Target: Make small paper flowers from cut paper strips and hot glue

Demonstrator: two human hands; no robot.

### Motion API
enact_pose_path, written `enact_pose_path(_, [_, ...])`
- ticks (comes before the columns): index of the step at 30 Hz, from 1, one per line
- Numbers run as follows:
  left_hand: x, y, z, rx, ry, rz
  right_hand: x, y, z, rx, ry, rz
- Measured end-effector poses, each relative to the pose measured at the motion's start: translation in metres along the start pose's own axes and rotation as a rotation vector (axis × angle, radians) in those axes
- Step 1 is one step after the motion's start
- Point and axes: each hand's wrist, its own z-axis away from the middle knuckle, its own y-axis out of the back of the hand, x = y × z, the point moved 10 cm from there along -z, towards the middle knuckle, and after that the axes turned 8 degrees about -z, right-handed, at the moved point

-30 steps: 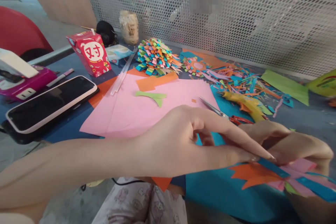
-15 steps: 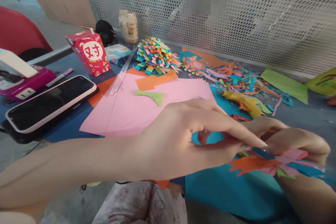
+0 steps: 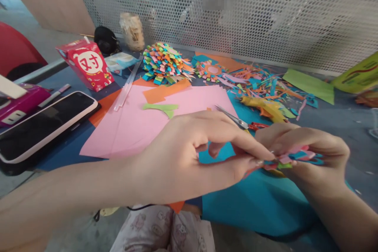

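Note:
A small fringed paper flower [image 3: 288, 159], in pink, blue and green, is pinched between both hands at the right. My left hand [image 3: 189, 149] reaches across from the left, its thumb and forefinger closed on the flower's near edge. From the other side, my right hand [image 3: 315, 149] grips the same flower with bent fingers that hide part of it. Just behind the hands lie scissors [image 3: 238, 121] with red handles, partly covered. Blue paper [image 3: 251, 208] spreads under the hands, and pink sheets [image 3: 118, 132] lie to the left.
A fringed paper ball [image 3: 165, 65], a flat paper flower [image 3: 212, 70] and a heap of paper scraps [image 3: 262, 82] line the back. At left are a phone [image 3: 50, 124], a red drink carton [image 3: 88, 65] and a purple power strip [image 3: 25, 104]. Perforated metal mesh [image 3: 165, 4] rises behind.
Both hands have shifted left and slightly up with the flower. Its strips, spread out before, are now gathered between the fingers. More of the scissors shows. The whole view has shifted a little.

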Motion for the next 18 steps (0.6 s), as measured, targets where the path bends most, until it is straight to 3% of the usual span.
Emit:
enact_pose_path(8, [-0.007, -0.006, -0.004, -0.034, 0.051, 0.070, 0.001, 0.001, 0.003, 0.003, 0.021, -0.024])
enact_pose_path(18, [-0.014, -0.004, -0.005, -0.001, 0.148, 0.070, 0.006, 0.003, 0.003, 0.074, -0.072, -0.017])
